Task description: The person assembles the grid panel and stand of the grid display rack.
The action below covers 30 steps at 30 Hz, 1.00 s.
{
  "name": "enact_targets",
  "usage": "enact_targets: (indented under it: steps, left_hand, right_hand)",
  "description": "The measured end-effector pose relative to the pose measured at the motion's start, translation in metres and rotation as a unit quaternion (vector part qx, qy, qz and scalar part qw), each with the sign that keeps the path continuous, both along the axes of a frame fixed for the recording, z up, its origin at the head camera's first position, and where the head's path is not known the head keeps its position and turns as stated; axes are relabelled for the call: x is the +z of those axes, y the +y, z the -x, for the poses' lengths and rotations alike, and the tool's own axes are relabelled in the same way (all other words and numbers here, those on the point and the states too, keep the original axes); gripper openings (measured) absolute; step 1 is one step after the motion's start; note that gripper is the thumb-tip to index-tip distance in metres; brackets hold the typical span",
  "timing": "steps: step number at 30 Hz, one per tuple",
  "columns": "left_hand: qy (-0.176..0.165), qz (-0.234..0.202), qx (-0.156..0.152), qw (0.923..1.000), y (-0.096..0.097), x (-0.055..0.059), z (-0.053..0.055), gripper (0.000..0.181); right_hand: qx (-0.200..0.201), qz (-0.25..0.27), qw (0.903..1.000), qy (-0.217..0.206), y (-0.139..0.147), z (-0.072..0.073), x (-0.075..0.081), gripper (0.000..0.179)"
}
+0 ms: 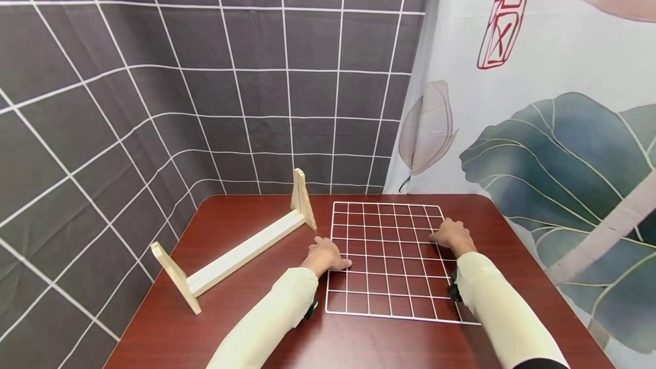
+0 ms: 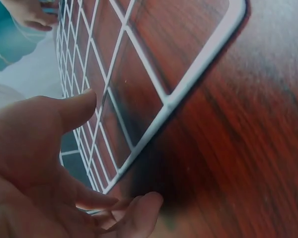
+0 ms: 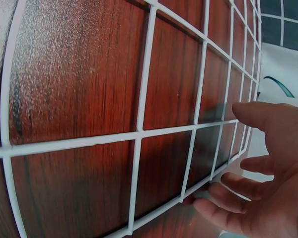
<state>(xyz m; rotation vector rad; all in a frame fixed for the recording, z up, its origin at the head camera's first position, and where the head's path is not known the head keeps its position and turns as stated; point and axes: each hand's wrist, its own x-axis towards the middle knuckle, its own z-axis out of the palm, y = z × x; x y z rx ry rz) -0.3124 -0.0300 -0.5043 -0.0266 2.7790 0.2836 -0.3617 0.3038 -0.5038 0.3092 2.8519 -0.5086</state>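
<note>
A white wire grid panel (image 1: 389,263) lies flat on the dark red wooden table. Along its left edge is my left hand (image 1: 325,255); the thumb reaches over the wires while the fingers stay outside the border, loosely bent. In the left wrist view a gap shows between that thumb (image 2: 82,106) and the other fingers, with nothing pinched there. At the panel's right edge my right hand (image 1: 454,236) spreads its thumb over the grid. Its other fingers (image 3: 223,210) are beside the outer wire; whether they touch it I cannot tell.
Left of the panel stands a pale wooden frame (image 1: 246,252), a long bar joining two upright end pieces. A grey curtain with white lines (image 1: 256,90) hangs behind the table (image 1: 246,329). To the right hangs a white curtain with a leaf print (image 1: 451,44).
</note>
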Motion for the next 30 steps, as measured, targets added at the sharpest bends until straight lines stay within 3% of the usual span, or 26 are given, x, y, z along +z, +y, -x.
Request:
enact_targets:
  steps: [4, 8, 12, 23, 30]
  left_hand:
    - [0.012, 0.012, -0.002, 0.9998, 0.007, -0.001, -0.002, 0.077]
    - [0.021, 0.002, 0.001, 0.9998, 0.013, -0.001, -0.003, 0.051]
    - [0.026, -0.005, 0.006, 0.9996, 0.017, 0.0, -0.004, 0.039]
    - [0.088, 0.011, -0.016, 0.996, 0.022, 0.0, -0.006, 0.039]
    - [0.086, 0.023, -0.014, 0.9959, 0.023, 0.001, -0.003, 0.043]
  right_hand:
    - [-0.011, -0.004, 0.9999, 0.002, -0.003, 0.002, -0.002, 0.075]
    - [-0.02, -0.006, 0.9998, 0.007, -0.007, 0.001, -0.002, 0.072]
    - [-0.028, -0.006, 0.9996, 0.008, -0.01, -0.001, -0.003, 0.071]
    - [-0.035, -0.005, 0.9992, 0.017, -0.009, -0.004, -0.005, 0.07]
    - [-0.031, -0.011, 0.9993, 0.017, -0.006, -0.002, -0.006, 0.064]
